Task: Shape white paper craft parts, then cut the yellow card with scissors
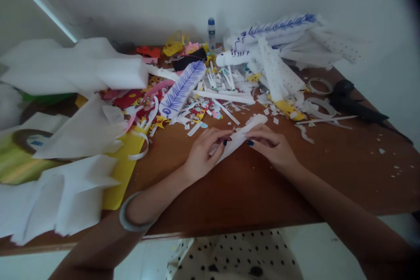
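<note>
Dotted cloth (236, 253) nearest, below desk (262, 192) edge. Left hand (205, 153) and right hand (274, 146) both pinched on white paper strip (244, 133), flat mid-desk between them. Long axis ran low-left to upper-right. Left held lower end, right pressed upper side. Scissors (357, 105) well apart, right.

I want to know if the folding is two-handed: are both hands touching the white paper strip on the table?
Touching. The head view shows the left hand and right hand both pressing fingers onto the white paper strip.
</note>
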A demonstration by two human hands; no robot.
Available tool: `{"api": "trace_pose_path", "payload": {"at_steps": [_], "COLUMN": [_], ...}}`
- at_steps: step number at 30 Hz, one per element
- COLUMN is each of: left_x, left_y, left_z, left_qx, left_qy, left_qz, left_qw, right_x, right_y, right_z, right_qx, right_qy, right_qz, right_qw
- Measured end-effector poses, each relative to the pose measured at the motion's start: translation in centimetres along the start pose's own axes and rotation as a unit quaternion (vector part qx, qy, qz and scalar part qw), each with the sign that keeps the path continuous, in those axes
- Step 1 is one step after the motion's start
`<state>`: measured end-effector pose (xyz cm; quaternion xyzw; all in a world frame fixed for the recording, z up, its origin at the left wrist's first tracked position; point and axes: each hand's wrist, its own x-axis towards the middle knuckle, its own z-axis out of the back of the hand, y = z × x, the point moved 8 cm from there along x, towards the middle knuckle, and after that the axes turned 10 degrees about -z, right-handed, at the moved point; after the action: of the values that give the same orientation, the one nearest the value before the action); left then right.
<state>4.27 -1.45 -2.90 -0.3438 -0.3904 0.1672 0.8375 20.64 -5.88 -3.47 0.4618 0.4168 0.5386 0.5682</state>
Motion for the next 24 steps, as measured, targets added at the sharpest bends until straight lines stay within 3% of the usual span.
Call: {"api": "trace_pose_path", "payload": {"at_steps": [7, 13, 16, 19, 24], "left_x": [-0.1, -0.2, 0.0, 0.2, 0.4], "left_y": [1.8, 2.0, 1.5, 1.0, -0.3], "left_z": [0.5, 0.4, 0.5, 0.4, -0.6], "left_qx": [-0.080, -0.081, -0.079, -0.056, 0.028], "left_qy": [-0.061, -0.066, -0.062, -0.044, 0.039], "left_qz": [0.086, 0.093, 0.074, 0.063, 0.007], "left_qw": [0.991, 0.990, 0.992, 0.995, 0.999], "right_x": [-0.4, -0.3, -0.1, 0.1, -0.1], "right_y": [-0.2, -0.8, -1.3, -1.2, 0.4], "right_z": [-2.1, -2.9, -2.5, -1.2, -0.4], "right_qx": [-0.039, -0.093, -0.098, -0.079, -0.118], "right_qy": [0.125, 0.148, 0.127, 0.065, 0.019], "right_qz": [-0.028, -0.020, -0.039, -0.048, 0.022], "right_qw": [0.991, 0.984, 0.986, 0.994, 0.993]}}
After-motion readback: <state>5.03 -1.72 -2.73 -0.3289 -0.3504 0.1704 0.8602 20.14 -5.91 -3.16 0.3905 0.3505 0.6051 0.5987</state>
